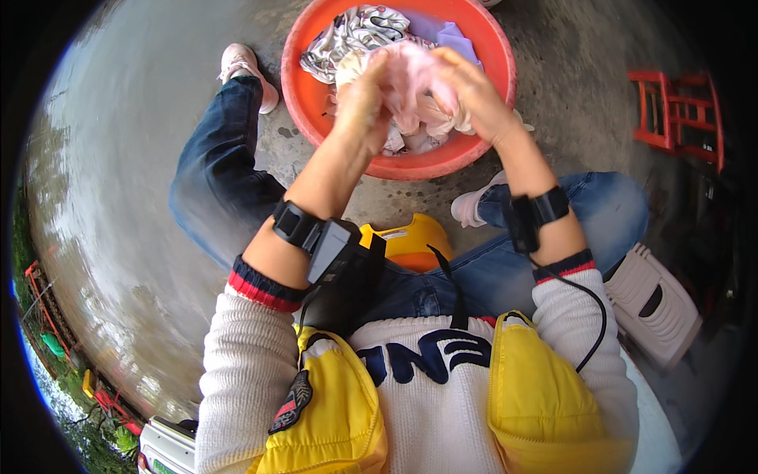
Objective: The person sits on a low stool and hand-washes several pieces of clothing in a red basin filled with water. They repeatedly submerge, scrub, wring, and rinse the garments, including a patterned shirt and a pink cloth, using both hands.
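Over a round red plastic basin, my left hand and my right hand both grip a bunched pale pink cloth. Motion blurs the cloth and my fingers. Beneath my hands, cream and pinkish fabric lies in the basin. A white patterned garment with dark and red marks is heaped at the basin's far left. Lilac fabric sits at the far right, partly behind my right hand. How much water the basin holds cannot be seen.
The basin stands on a damp concrete floor between my feet. A yellow plastic stool is under me. To the right are a red frame and a beige plastic stool. A white car is behind at lower left.
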{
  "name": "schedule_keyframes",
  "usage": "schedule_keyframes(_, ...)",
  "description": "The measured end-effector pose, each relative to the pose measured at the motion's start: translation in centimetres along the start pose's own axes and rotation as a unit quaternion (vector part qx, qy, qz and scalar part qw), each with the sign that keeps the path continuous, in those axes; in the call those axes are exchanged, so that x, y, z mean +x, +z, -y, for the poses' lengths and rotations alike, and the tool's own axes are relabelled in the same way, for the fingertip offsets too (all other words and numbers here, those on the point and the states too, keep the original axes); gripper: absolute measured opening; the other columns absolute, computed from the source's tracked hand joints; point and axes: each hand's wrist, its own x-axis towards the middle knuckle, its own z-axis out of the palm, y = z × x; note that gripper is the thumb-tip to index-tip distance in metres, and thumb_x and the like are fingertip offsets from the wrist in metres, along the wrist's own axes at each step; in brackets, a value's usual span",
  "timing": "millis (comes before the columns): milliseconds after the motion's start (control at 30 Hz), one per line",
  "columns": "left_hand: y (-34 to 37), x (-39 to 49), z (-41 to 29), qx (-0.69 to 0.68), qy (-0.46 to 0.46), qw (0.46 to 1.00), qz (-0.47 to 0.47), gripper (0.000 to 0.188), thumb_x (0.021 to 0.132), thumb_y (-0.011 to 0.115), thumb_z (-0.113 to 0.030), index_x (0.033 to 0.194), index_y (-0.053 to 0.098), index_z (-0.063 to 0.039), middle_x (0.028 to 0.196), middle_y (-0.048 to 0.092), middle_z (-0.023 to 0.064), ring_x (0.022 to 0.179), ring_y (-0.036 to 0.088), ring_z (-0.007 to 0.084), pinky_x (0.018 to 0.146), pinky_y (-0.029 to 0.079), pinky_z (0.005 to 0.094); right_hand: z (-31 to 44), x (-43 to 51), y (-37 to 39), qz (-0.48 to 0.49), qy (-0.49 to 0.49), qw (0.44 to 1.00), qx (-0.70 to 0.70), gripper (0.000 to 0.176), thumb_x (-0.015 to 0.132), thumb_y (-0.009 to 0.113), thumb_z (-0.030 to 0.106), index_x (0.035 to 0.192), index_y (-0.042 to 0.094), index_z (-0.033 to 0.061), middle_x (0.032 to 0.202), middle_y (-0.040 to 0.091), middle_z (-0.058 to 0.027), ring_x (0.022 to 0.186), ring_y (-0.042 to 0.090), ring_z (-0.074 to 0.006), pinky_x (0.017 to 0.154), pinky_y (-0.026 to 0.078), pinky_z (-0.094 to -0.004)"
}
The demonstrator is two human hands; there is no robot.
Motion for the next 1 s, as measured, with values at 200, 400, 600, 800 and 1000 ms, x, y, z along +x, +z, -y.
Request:
schedule_keyframes(200,0.8,-1.5,2.8,-0.075,-0.140,0.985,0.061,0.035,0.093,0.049,-0.042,0.101,0.056,-0.009,0.088,0.062,0.0067,0.081,0.062,0.0194,0.071,0.051,0.0421,0.3,-0.2,3.5,-0.118,-0.108,0.829,-0.535,0.027,0.090,0.056,0.030,0.078,0.060,0.0062,0.070,0.063,-0.0160,0.065,0.064,-0.0307,0.060,0.048,-0.0382)
schedule_keyframes(400,2.4,-2.7,-1.1,-0.063,0.040,0.996,0.052,0.037,0.092,0.053,-0.045,0.108,0.054,-0.012,0.102,0.061,0.0091,0.096,0.059,0.0216,0.088,0.048,0.0394,-1.1,0.5,-3.5,0.075,0.072,0.967,-0.234,0.026,0.092,0.057,0.026,0.101,0.063,0.0022,0.087,0.064,-0.0038,0.079,0.062,-0.0128,0.068,0.050,-0.0256)
schedule_keyframes(600,-0.1,-0.7,2.2,-0.026,-0.059,0.998,0.026,0.037,0.092,0.051,-0.047,0.101,0.055,-0.011,0.091,0.060,0.0079,0.083,0.059,0.0202,0.071,0.049,0.0377,1.0,-0.7,2.0,0.005,-0.033,0.974,-0.222,0.014,0.087,0.060,0.012,0.100,0.057,0.0056,0.092,0.064,-0.0022,0.086,0.061,-0.0145,0.073,0.049,-0.0277)
schedule_keyframes(800,1.4,-2.6,2.6,0.064,-0.049,0.997,0.007,0.047,0.096,0.039,-0.049,0.108,0.056,-0.007,0.098,0.062,0.0092,0.088,0.060,0.0191,0.072,0.051,0.0334,1.2,-0.5,3.5,-0.173,-0.025,0.832,-0.527,0.036,0.090,0.053,0.045,0.088,0.055,0.0096,0.074,0.063,-0.0148,0.073,0.064,-0.0316,0.064,0.049,-0.0385)
schedule_keyframes(1000,2.8,-3.4,0.9,0.123,0.023,0.991,0.053,0.060,0.094,0.037,-0.054,0.105,0.058,0.001,0.096,0.063,0.0112,0.079,0.062,0.0193,0.065,0.051,0.0313,2.4,-1.1,-2.2,-0.122,0.083,0.988,-0.042,0.040,0.094,0.052,0.040,0.099,0.063,0.0011,0.088,0.064,-0.0029,0.083,0.060,-0.0131,0.078,0.048,-0.0280)
